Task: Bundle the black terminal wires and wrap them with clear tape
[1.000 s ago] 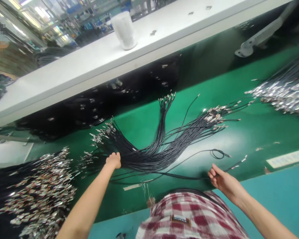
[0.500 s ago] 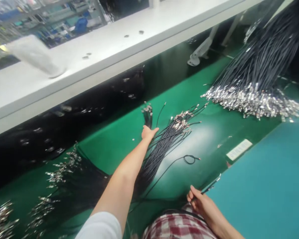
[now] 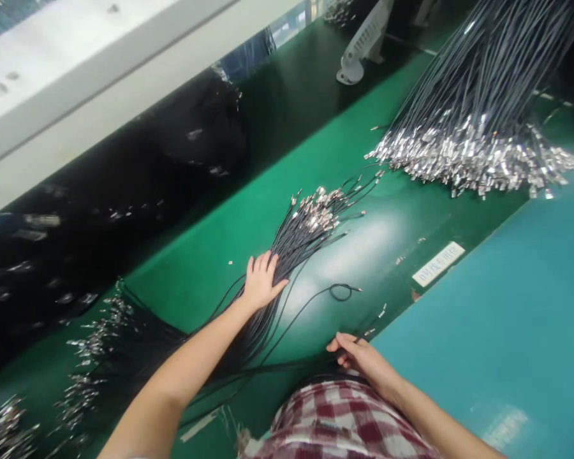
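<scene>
My left hand (image 3: 263,280) lies flat across a bundle of thin black cables (image 3: 289,245) on the green table, its fingers slightly spread. Metal connectors (image 3: 320,213) tip the far end of this bundle. Close to my lap, my right hand (image 3: 358,357) is closed around a few black cables (image 3: 291,366), which run left from it along the table's near side. Small metal tips poke out just above that hand. Between the two hands lies a single cable with a small loop (image 3: 340,292).
A large heap of cables with silver ends (image 3: 478,153) fills the far right. More cable ends (image 3: 100,338) fan out at left. A white label (image 3: 439,264) sits beside the blue-green surface (image 3: 483,319). A white shelf edge (image 3: 100,83) crosses the upper left.
My left hand held a small upright bunch of cables beside the main bundle; now it rests on the bundle, and the bunch is no longer separate. The view has shifted.
</scene>
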Demonstrator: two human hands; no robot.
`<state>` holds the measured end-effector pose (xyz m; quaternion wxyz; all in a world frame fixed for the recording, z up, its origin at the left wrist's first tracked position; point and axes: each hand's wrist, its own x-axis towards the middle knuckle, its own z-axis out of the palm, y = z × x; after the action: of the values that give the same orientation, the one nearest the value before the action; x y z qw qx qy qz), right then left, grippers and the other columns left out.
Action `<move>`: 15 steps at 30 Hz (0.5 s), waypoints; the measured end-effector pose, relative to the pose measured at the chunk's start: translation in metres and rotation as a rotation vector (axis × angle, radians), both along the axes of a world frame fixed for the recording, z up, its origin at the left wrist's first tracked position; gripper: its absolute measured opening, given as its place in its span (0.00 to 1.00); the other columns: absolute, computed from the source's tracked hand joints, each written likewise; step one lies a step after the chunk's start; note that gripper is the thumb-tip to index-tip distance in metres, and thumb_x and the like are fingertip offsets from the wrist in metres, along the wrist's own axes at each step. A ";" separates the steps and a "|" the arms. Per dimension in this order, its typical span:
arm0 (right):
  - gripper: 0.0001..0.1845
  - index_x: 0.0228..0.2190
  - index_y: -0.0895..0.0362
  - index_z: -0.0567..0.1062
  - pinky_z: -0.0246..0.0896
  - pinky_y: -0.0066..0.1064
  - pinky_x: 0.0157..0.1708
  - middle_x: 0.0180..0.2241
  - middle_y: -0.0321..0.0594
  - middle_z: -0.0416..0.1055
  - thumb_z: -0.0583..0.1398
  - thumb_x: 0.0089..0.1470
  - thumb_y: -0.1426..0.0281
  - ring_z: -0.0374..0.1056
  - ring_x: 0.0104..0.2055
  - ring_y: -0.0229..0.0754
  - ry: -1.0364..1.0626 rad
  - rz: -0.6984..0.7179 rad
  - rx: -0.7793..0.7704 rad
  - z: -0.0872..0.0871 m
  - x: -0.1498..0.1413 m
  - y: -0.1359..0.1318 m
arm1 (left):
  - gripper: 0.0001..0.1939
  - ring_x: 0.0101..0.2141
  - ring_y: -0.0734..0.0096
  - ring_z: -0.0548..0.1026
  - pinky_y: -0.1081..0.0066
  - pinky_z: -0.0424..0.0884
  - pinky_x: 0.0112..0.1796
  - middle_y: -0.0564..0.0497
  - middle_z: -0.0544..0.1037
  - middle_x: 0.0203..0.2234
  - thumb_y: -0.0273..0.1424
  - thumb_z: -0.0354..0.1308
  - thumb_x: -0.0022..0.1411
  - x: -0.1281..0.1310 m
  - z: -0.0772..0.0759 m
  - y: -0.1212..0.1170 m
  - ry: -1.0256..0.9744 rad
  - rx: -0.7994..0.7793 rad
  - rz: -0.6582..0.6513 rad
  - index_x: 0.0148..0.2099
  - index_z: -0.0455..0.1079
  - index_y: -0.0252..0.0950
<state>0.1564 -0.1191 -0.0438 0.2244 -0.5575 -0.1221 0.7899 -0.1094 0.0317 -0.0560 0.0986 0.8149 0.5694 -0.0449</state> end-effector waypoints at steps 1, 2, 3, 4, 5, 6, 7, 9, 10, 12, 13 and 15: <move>0.29 0.23 0.56 0.78 0.58 0.28 0.28 0.30 0.40 0.74 0.66 0.37 0.41 0.63 0.27 0.35 0.022 -0.007 -0.017 0.001 0.000 0.003 | 0.36 0.63 0.49 0.56 0.47 0.41 0.64 0.38 0.58 0.65 0.50 0.50 0.64 -0.004 0.001 0.008 0.003 0.002 -0.008 0.67 0.54 0.35; 0.30 0.22 0.57 0.77 0.59 0.28 0.29 0.29 0.40 0.74 0.66 0.38 0.41 0.64 0.27 0.35 0.048 -0.010 -0.033 0.003 0.001 0.007 | 0.35 0.63 0.49 0.57 0.47 0.41 0.64 0.39 0.58 0.65 0.49 0.49 0.65 -0.007 0.002 0.016 0.007 0.002 -0.004 0.67 0.54 0.35; 0.30 0.21 0.57 0.76 0.60 0.27 0.30 0.29 0.41 0.75 0.65 0.39 0.41 0.65 0.27 0.35 0.074 -0.003 -0.042 0.005 0.002 0.010 | 0.34 0.62 0.50 0.58 0.47 0.42 0.64 0.39 0.58 0.65 0.49 0.49 0.65 -0.010 0.004 0.022 0.011 -0.002 0.007 0.67 0.55 0.35; 0.32 0.20 0.58 0.75 0.61 0.28 0.31 0.30 0.43 0.76 0.63 0.42 0.40 0.66 0.28 0.36 0.100 0.011 -0.040 0.007 0.003 0.014 | 0.34 0.61 0.49 0.59 0.47 0.44 0.63 0.40 0.58 0.65 0.49 0.49 0.65 -0.011 0.007 0.027 0.016 -0.010 0.022 0.67 0.55 0.36; 0.33 0.19 0.58 0.74 0.61 0.28 0.31 0.31 0.44 0.77 0.61 0.44 0.39 0.67 0.28 0.36 0.124 0.033 -0.031 0.009 0.004 0.016 | 0.34 0.61 0.49 0.59 0.47 0.45 0.63 0.39 0.58 0.65 0.48 0.50 0.65 -0.010 0.011 0.029 0.022 -0.015 0.042 0.66 0.55 0.35; 0.34 0.19 0.58 0.73 0.61 0.28 0.32 0.31 0.46 0.77 0.59 0.47 0.39 0.68 0.28 0.37 0.143 0.059 -0.019 0.010 0.006 0.018 | 0.35 0.61 0.48 0.59 0.46 0.46 0.62 0.38 0.58 0.65 0.48 0.51 0.64 -0.007 0.015 0.028 0.026 -0.007 0.065 0.66 0.55 0.35; 0.34 0.19 0.59 0.73 0.61 0.29 0.31 0.31 0.47 0.78 0.57 0.48 0.38 0.69 0.28 0.38 0.151 0.079 -0.009 0.010 0.008 0.019 | 0.35 0.62 0.46 0.58 0.46 0.47 0.62 0.37 0.57 0.65 0.47 0.51 0.64 -0.002 0.019 0.025 0.025 0.015 0.089 0.66 0.54 0.34; 0.33 0.22 0.58 0.74 0.61 0.29 0.29 0.31 0.48 0.78 0.58 0.48 0.39 0.71 0.28 0.39 0.135 0.088 0.005 0.007 0.012 0.019 | 0.32 0.62 0.46 0.57 0.47 0.50 0.61 0.36 0.59 0.63 0.44 0.52 0.65 0.015 0.027 0.011 -0.007 0.078 0.112 0.66 0.55 0.34; 0.32 0.23 0.58 0.75 0.61 0.29 0.28 0.31 0.47 0.78 0.60 0.47 0.40 0.71 0.28 0.39 0.120 0.078 0.010 0.004 0.014 0.018 | 0.29 0.60 0.47 0.59 0.49 0.54 0.59 0.36 0.61 0.61 0.42 0.51 0.66 0.027 0.029 0.001 -0.042 0.085 0.090 0.64 0.57 0.34; 0.29 0.24 0.58 0.75 0.61 0.28 0.27 0.30 0.43 0.77 0.65 0.44 0.43 0.71 0.27 0.38 0.100 0.040 0.027 -0.002 0.017 0.017 | 0.21 0.54 0.52 0.66 0.54 0.63 0.54 0.39 0.70 0.53 0.40 0.48 0.68 0.053 0.030 -0.024 -0.142 -0.003 -0.032 0.58 0.65 0.36; 0.27 0.24 0.58 0.75 0.61 0.27 0.26 0.29 0.41 0.76 0.67 0.41 0.46 0.71 0.27 0.37 0.100 0.019 0.042 -0.004 0.019 0.016 | 0.18 0.50 0.55 0.69 0.57 0.66 0.50 0.41 0.73 0.48 0.40 0.48 0.69 0.066 0.030 -0.037 -0.201 -0.078 -0.100 0.54 0.68 0.37; 0.23 0.23 0.58 0.74 0.62 0.26 0.27 0.26 0.38 0.74 0.72 0.36 0.52 0.70 0.27 0.36 0.109 -0.013 0.080 -0.007 0.023 0.018 | 0.16 0.44 0.58 0.71 0.60 0.68 0.46 0.43 0.75 0.40 0.41 0.48 0.68 0.089 0.028 -0.063 -0.330 -0.203 -0.151 0.46 0.72 0.38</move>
<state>0.1791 -0.1012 -0.0505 0.2577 -0.5052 -0.1376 0.8121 -0.0201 -0.0315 -0.0285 0.2684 0.8375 0.4754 0.0246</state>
